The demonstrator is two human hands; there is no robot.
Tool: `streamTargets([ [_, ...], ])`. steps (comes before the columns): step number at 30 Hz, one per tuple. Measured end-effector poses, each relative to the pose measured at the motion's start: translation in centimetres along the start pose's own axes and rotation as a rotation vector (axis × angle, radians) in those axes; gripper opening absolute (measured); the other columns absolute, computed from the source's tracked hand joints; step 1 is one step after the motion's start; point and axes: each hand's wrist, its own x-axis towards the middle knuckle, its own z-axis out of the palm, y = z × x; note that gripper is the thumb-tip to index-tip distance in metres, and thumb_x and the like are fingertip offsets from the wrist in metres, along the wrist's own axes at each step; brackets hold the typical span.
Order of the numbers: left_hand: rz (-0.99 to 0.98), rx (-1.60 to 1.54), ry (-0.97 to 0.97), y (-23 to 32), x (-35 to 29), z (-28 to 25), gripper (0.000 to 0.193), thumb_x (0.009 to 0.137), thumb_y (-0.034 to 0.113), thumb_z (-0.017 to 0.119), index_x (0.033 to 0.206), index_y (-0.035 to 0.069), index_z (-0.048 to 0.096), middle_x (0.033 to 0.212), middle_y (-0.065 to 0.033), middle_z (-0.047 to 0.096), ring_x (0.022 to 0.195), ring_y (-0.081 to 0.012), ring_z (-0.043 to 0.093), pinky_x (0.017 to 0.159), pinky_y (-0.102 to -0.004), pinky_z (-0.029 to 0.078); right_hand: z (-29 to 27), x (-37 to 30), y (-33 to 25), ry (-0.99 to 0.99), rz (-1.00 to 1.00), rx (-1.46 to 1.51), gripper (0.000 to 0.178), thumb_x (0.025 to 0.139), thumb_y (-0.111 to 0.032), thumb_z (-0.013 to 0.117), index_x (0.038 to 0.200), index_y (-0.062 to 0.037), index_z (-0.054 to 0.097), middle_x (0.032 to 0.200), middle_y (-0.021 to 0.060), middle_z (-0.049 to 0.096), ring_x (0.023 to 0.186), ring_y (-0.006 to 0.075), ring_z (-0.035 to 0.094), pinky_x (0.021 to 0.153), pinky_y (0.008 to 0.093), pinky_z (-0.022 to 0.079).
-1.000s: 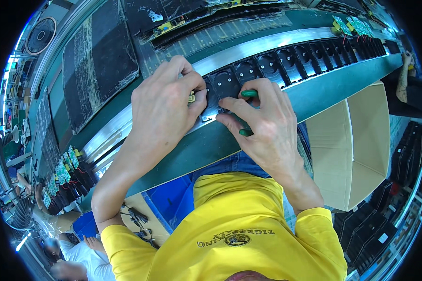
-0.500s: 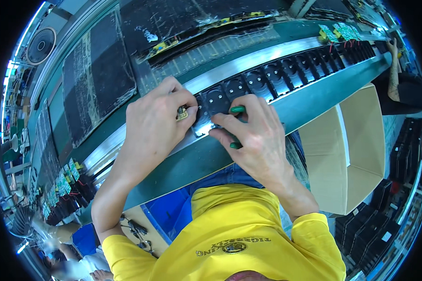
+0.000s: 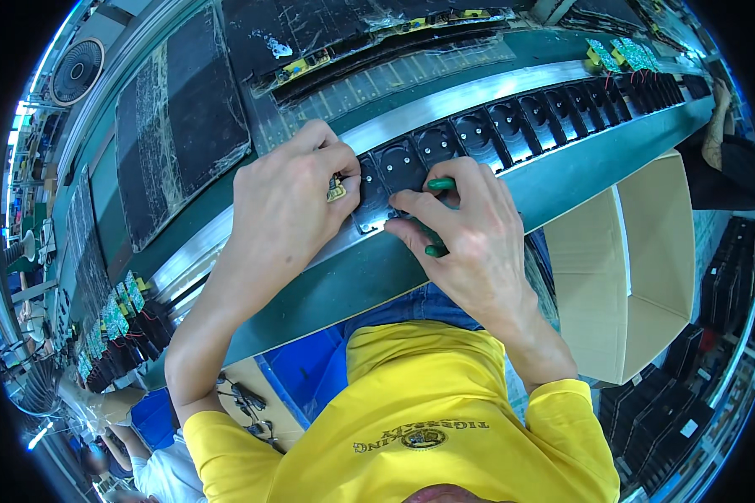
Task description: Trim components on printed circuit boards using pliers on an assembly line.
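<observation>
A row of black plastic housings (image 3: 435,145), each with small round metal contacts, lies along the shiny metal rail. At the row's left end my left hand (image 3: 289,197) is closed around a small yellow circuit board (image 3: 336,189), partly hidden by the fingers. My right hand (image 3: 470,222) grips green-handled pliers (image 3: 441,184) in the palm; their jaws are hidden. Its thumb and forefinger come close together over the front edge of a housing near the left end. Whether anything small is between those fingertips cannot be made out.
Green circuit boards with red wires stand on the bench at far right (image 3: 625,55) and near left (image 3: 122,306). A yellow-and-black strip of parts (image 3: 310,65) lies beyond the rail. An open cardboard box (image 3: 591,277) is at right. Another person's arm (image 3: 715,126) shows at far right.
The view has shifted slightly, so the bench and both hands appear a little further right. Both hands keep nearly the same pose and hold the same things at the row's left end.
</observation>
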Motion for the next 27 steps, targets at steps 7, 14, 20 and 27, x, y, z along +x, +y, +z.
streamTargets([
  [7,0.017,-0.055,0.02,-0.32,-0.01,0.09,0.003,0.093,0.008,0.081,0.094,0.007,0.078,0.105,0.0013,0.072,0.078,-0.0229,0.065,0.077,-0.0349,0.053,-0.09,-0.01,0.09,-0.01,0.001,-0.006,0.024,0.085,-0.015,0.097,0.108,-0.014,0.089,0.117,0.0056,0.064,0.094,0.0227,0.06,0.084,0.0363,0.055],
  [14,0.022,-0.006,0.022,-0.03,-0.06,0.12,0.004,0.093,0.008,0.08,0.094,0.007,0.077,0.105,0.0017,0.072,0.078,-0.0226,0.065,0.076,-0.0347,0.053,-0.11,0.01,0.0,-0.02,0.01,-0.004,0.025,0.085,-0.014,0.098,0.108,-0.0138,0.089,0.117,0.0057,0.063,0.093,0.0223,0.06,0.082,0.0356,0.055],
  [20,0.021,-0.035,0.012,-0.28,-0.01,0.14,0.004,0.093,0.009,0.081,0.095,0.007,0.077,0.108,0.0026,0.071,0.078,-0.0228,0.065,0.075,-0.0348,0.053,-0.03,-0.01,0.15,-0.008,-0.004,-0.003,0.026,0.084,-0.013,0.098,0.108,-0.0136,0.089,0.116,0.0056,0.063,0.093,0.022,0.06,0.08,0.0352,0.055],
  [27,0.051,0.03,0.006,-0.06,0.03,0.1,0.005,0.094,0.01,0.081,0.096,0.008,0.077,0.109,0.0033,0.07,0.078,-0.0228,0.065,0.075,-0.0354,0.054,-0.14,0.07,0.03,-0.018,0.005,0.001,0.025,0.085,-0.014,0.098,0.108,-0.0135,0.089,0.116,0.0057,0.063,0.093,0.0221,0.06,0.08,0.0353,0.055],
])
